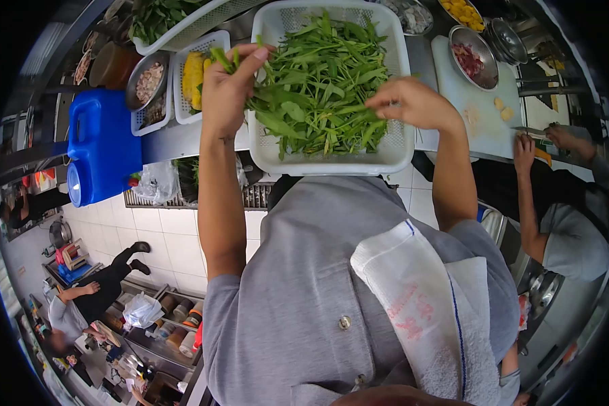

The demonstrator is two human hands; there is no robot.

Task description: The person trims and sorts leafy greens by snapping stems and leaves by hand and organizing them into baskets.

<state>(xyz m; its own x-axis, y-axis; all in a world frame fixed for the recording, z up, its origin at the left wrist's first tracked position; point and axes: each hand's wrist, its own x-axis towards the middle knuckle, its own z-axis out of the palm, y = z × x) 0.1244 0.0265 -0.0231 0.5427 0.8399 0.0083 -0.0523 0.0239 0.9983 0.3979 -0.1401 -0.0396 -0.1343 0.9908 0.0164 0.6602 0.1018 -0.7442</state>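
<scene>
A white perforated plastic basket [331, 166] in front of me holds a heap of water spinach [325, 81] with long narrow leaves and green stems. At its left edge, my left hand [233, 84] is closed around a small bunch of stems, whose cut ends stick up past the fingers while the leaves hang over the basket. My right hand [416, 101] is over the basket's right side, thumb and fingers pinched together at a leafy piece of water spinach. The fingertips partly hide what they grip.
Left of the basket are a tray of yellow corn [193, 74], a bowl of chopped pieces [150, 82] and a blue jerrycan [101, 145]. On the right, a metal bowl [488, 73] sits on a white cutting board [477, 122], where a co-worker's hands [523, 152] hold a knife.
</scene>
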